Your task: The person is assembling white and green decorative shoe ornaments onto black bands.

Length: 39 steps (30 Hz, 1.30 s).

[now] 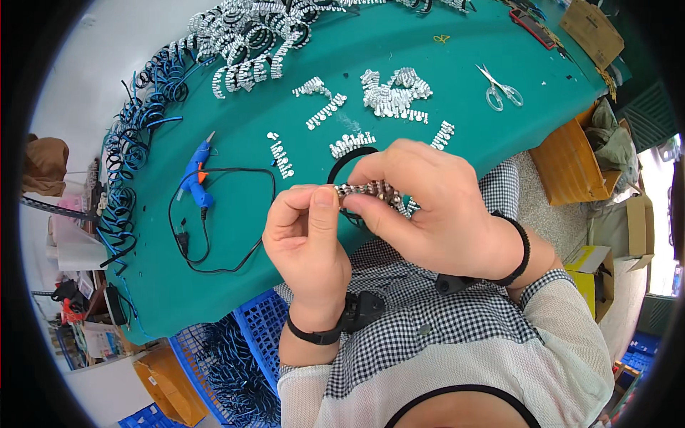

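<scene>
Both hands meet over the near side of the green table, around a beaded rhinestone strip (369, 188) and a black band (345, 165) that curves up behind it, like a hairband. My left hand (307, 239) pinches the strip's left end between thumb and fingertips. Thumb and fingers of my right hand (428, 207) close on the strip farther right, and part of it trails under the palm. Just beyond the hands lie short silvery rhinestone pieces (352, 145), with a larger pile (394, 94) farther back. How the strip meets the band is partly hidden by the fingers.
A blue glue gun (194, 175) with a looped black cord (225, 271) lies on the left. Scissors (497, 89) rest at the far right. Coiled blue-black bands (118, 214) line the left edge; silvery coils (246, 43) heap at the back. Blue baskets (260, 321) stand below the near edge.
</scene>
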{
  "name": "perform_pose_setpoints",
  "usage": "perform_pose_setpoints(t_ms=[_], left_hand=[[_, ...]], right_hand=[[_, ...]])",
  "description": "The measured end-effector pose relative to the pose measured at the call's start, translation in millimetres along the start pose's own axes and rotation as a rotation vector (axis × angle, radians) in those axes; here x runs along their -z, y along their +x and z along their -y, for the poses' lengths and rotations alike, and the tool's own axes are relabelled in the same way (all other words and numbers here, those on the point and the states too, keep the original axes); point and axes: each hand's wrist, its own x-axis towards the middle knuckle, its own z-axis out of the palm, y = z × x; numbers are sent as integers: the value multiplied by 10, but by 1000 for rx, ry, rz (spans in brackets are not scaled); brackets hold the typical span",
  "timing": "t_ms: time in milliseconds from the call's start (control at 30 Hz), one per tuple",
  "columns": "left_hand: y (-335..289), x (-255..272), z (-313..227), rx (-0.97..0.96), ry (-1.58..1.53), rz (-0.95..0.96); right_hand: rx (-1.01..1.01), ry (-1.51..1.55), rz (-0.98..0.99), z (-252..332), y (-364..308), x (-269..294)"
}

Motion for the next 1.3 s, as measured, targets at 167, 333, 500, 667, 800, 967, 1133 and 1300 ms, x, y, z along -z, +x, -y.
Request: perform_pose_setpoints(t_ms=[167, 333, 500, 667, 800, 967, 1133, 1300], left_hand=[[33, 41, 8, 51, -73, 68], [48, 38, 58, 71, -66, 61], [88, 52, 96, 86, -95, 70], [106, 34, 74, 64, -81, 101], [115, 20, 76, 37, -87, 114], [118, 27, 97, 4, -58, 117], [112, 23, 103, 3, -18, 109], [113, 25, 116, -18, 12, 102]], right_hand=[[35, 42, -39, -54, 18, -24], [0, 104, -12, -119, 11, -42], [-24, 276, 37, -214, 28, -45], [-52, 269, 20, -226, 80, 30], [-55, 285, 28, -244, 89, 32], [-117, 334, -1, -234, 90, 6], [-129, 324, -2, -236, 90, 15], [-194, 327, -6, -220, 122, 18]])
